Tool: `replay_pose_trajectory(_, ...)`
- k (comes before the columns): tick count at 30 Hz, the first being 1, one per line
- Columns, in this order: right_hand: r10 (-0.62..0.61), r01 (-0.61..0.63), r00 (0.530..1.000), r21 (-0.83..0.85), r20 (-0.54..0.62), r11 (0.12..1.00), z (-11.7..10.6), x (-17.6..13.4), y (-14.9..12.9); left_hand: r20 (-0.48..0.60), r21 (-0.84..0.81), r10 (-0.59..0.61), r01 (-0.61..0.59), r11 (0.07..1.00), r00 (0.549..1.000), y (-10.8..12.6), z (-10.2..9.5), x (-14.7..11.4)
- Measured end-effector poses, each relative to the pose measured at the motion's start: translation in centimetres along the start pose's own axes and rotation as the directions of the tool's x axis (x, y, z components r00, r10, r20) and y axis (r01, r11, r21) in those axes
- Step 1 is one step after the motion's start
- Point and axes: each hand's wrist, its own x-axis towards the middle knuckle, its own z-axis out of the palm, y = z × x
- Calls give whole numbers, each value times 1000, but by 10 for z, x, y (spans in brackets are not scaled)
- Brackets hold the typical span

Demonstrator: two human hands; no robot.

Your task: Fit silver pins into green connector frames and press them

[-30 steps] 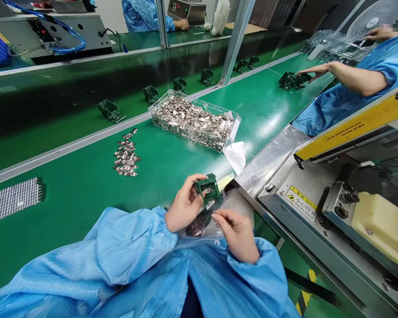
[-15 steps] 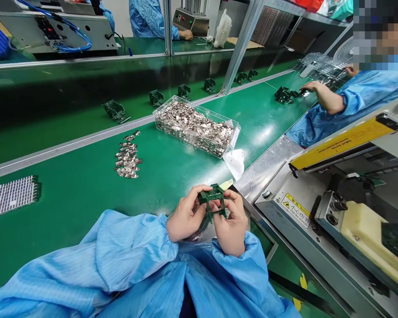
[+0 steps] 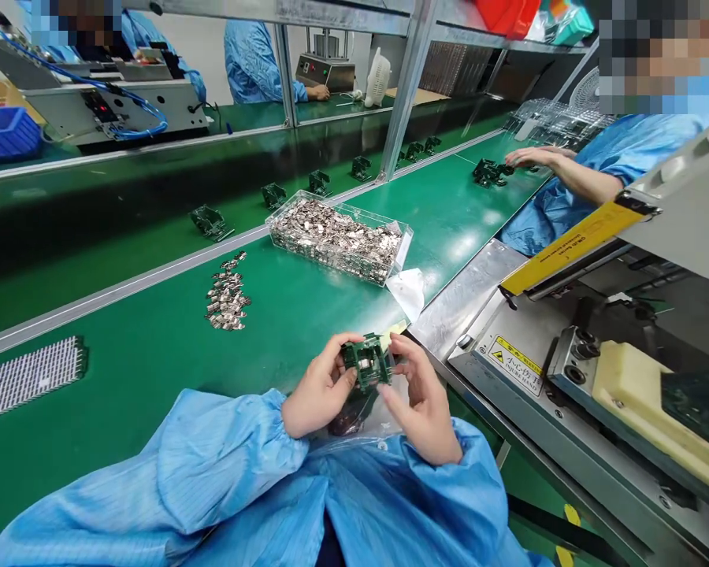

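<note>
In front of the bin (image 3: 401,253), left hand (image 3: 319,391) holds frame (image 3: 374,347), metal piece (image 3: 365,365) seemingly in; right hand (image 3: 424,409) wide; pile (image 3: 228,302) left of bin unfitted

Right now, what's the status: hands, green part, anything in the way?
Left hand grips green part. Right hand open beside it, contact unclear. See-through bin of metal pieces farther off, out of the way.

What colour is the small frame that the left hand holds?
The small frame is dark green, in the head view.
</note>
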Motion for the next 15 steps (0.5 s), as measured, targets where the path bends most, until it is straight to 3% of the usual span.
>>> replay_pose_trajectory(3,-140,159,980,-133,140,978,-23,-10,-18,194,24,-24,20,1000,981,30,3,-4)
replay_pose_trajectory(5,-186,206,972,-136,143,969,-43,-20,-31,377,71,-13,-15,997,926,54,5,0)
replay_pose_trajectory(6,-185,200,975,-125,121,972,-55,-26,-36,480,91,-6,-43,995,877,65,6,7)
replay_pose_trajectory(8,-175,175,985,-111,9,978,-83,-43,-42,655,135,-6,-109,985,755,84,15,29)
replay_pose_trajectory(10,-197,166,951,-142,-239,976,-115,-64,-46,714,176,25,-214,961,700,98,38,58)
replay_pose_trajectory(11,-226,170,884,-170,-410,971,-133,-75,-47,711,186,74,-288,939,699,103,56,72)
replay_pose_trajectory(12,-258,175,770,-197,-583,965,-150,-86,-47,703,182,146,-375,909,696,107,77,86)
replay_pose_trajectory(14,-285,166,467,-233,-837,958,-182,-104,-49,692,134,320,-551,824,647,113,126,110)
replay_pose_trajectory(15,-287,158,331,-247,-899,956,-196,-110,-49,690,106,392,-620,777,609,114,152,120)
